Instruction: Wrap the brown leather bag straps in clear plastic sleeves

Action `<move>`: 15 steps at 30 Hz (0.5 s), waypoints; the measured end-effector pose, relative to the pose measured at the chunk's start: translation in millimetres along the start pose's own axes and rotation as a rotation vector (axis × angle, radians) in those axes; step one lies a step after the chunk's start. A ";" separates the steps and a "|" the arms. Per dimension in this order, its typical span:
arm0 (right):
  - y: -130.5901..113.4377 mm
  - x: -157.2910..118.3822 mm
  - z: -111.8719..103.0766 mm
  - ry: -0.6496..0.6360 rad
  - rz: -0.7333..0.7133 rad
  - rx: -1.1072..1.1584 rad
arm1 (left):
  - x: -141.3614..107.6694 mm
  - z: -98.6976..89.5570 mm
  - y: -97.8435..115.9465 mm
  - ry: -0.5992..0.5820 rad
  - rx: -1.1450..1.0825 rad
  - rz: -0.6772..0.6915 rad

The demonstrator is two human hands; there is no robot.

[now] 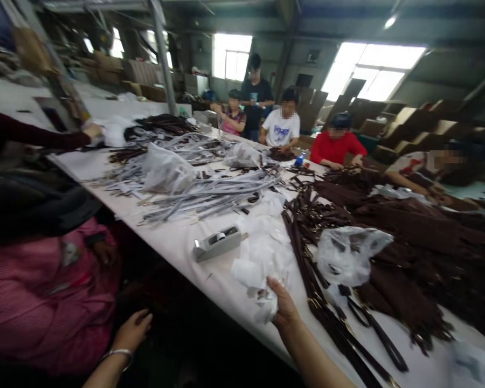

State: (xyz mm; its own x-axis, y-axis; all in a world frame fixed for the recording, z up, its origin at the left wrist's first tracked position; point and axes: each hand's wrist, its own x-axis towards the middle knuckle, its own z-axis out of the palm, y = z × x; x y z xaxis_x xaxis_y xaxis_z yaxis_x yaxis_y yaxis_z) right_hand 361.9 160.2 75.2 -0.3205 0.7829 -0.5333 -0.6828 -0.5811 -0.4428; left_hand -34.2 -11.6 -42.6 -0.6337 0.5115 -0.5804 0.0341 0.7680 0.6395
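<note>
My right hand (285, 307) is closed around some crumpled white wrapping pieces (264, 304) at the table's near edge. Beyond it lie loose white sheets (262, 242) on the white tabletop (181, 248). A grey tape dispenser (217, 243) stands to the left of the sheets. My left hand (133, 330), with a silver bangle at the wrist, hangs below the table edge on the left; its fingers are loosely curled and apart, holding nothing visible. Brown straps (303, 258) with metal clasps run along the table right of my right hand.
Grey wrapped straps (210, 194) and a clear bag (165, 170) cover the middle. Another plastic bag (350, 253) lies on brown pieces (408, 231) at right. A person in pink (48, 296) sits close at left; several people work across the table.
</note>
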 end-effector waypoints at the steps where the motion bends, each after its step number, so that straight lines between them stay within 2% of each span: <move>1: -1.4 -1.4 2.9 0.014 0.003 -0.009 | -2.4 -3.2 4.2 0.037 -0.053 -0.018; 4: -3.5 -6.8 10.9 0.035 0.009 -0.046 | -9.0 -9.1 9.3 0.110 -0.138 -0.036; 10: -4.4 -15.5 14.9 -0.009 0.032 -0.094 | -24.2 -17.8 -1.8 0.189 -0.207 -0.031; 15: -5.8 -20.9 13.2 -0.025 0.056 -0.080 | -34.1 -37.0 -2.4 0.307 -0.134 0.078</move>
State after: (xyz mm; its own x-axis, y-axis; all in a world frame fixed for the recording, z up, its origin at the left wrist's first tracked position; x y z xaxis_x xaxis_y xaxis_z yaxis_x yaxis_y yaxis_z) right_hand 363.8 150.1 98.5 -0.3734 0.7532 -0.5415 -0.6087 -0.6395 -0.4696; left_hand -41.3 -45.1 -5.6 -0.8367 0.4111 -0.3618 0.0026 0.6637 0.7480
